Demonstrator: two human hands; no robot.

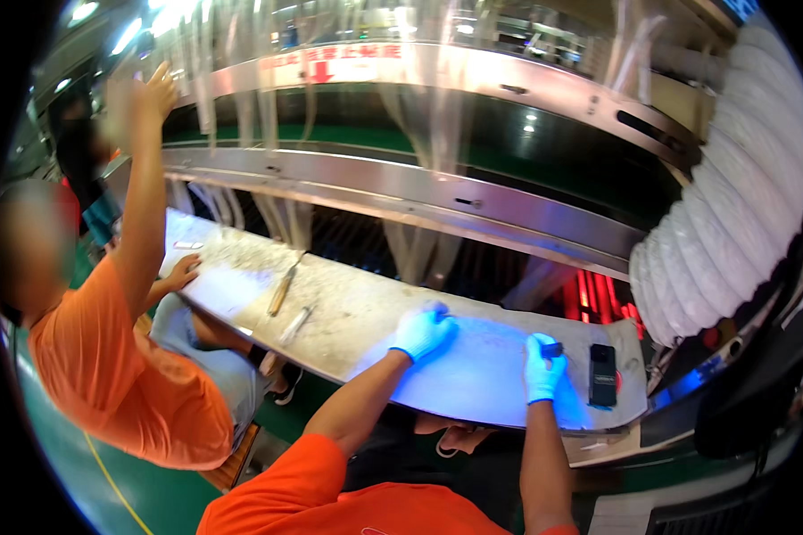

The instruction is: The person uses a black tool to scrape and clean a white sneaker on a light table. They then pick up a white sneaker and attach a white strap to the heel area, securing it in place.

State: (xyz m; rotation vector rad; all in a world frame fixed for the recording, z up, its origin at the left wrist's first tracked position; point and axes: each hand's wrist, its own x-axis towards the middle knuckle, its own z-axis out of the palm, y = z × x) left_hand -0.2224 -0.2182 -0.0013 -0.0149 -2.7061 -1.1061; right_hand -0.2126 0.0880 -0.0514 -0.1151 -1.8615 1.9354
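My left hand, in a pale glove lit blue, rests on the worktable with its fingers curled together. Whether something small is inside them is hidden. To the right, my right hand, also gloved, is closed around a small dark cylindrical object, held just over the tabletop. Bright blue light spreads over the table between and around both hands. Just right of my right hand lies a black rectangular device resembling a phone.
A handled tool and a pale slim tool lie left of my hands. A person in orange sits at left, one arm raised. Metal rails and plastic strips run behind the table; a white ribbed duct stands at right.
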